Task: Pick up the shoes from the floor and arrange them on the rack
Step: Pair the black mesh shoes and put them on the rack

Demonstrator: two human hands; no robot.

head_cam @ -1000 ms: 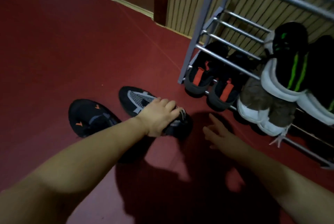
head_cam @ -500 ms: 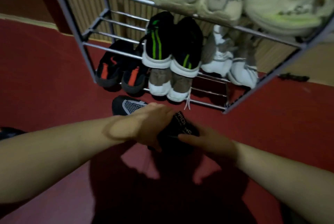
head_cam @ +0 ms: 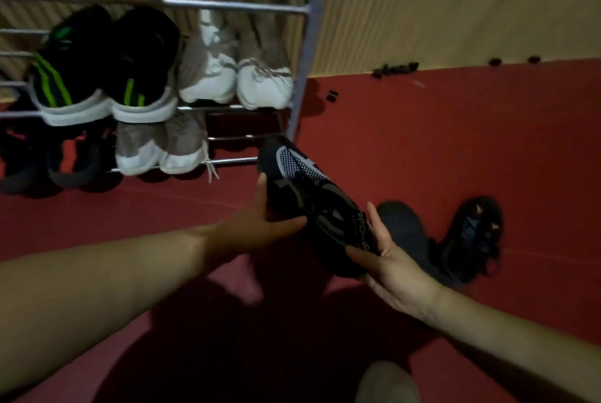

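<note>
Above the floor [head_cam: 422,142], just before the rack's [head_cam: 303,77] lower right bay: one black shoe [head_cam: 312,204], clasped midfoot by the left grip [head_cam: 253,227] and pinched at the heel by the right grip [head_cam: 393,272]; a snag on the front bar [head_cam: 234,161] is risked if the toe is carried low.

Bare forearms [head_cam: 97,288]; bare left hand [head_cam: 257,227], right hand [head_cam: 390,269].

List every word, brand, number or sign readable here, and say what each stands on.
"PRO": pale letters along the collar of the black mesh shoe, which the left hand and right hand hold. The letters after it are too blurred to read.
Green-striped black shoes on the rack: a green mark only, no readable text.
Nothing else is legible.
</note>
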